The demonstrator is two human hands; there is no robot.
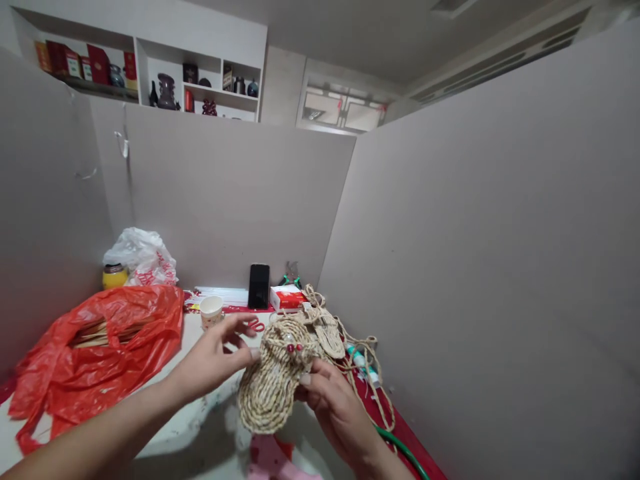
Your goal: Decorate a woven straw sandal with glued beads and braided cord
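A woven straw slipper (267, 393), made of coiled straw rope with red beads and a small bow-like knot near its upper part, is held up above the table. My right hand (333, 400) grips its right edge, thumb in front and fingers partly hidden behind. My left hand (220, 357) is at the upper left side, fingers apart and curved, with the thumb tip at the slipper's edge. A second straw piece of similar sole shape (327, 333) lies behind, among loose straw rope (370, 341). Below the slipper, a pink tool (265, 457), perhaps a glue gun, is partly visible.
A red plastic bag (145, 363) with straw strips lies left. Behind stand a paper cup (211, 310), red-handled scissors (257, 325), white sticks (220, 297), a phone (259, 287), a red-and-white box (289, 298) and green-handled pliers (291, 277). Grey partitions (240, 193) enclose the table.
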